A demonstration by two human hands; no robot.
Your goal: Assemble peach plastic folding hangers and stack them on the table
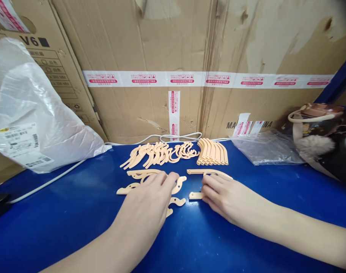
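Note:
My left hand (157,189) is bent down over a group of beige curved plastic pieces, its fingers curled and their tips hidden. A hooked piece with a hole (180,184) shows beside its fingers, and a wavy piece (177,201) lies just below. My right hand (218,191) has its fingers closed around a beige arm-like piece (195,195), whose rounded end sticks out to the left. Above that hand lies a long, slightly bent arm piece (200,171). Another long piece (141,172) and a flatter holed one (124,190) lie left of my left hand.
Farther back on the blue table (84,212) lie a loose row of curved pieces (153,153) and a neat stack of bent arms (214,152). A white bag (39,106), cable (52,179), clear plastic bag (266,148) and dark bag (329,148) stand around, before cardboard boxes (144,110).

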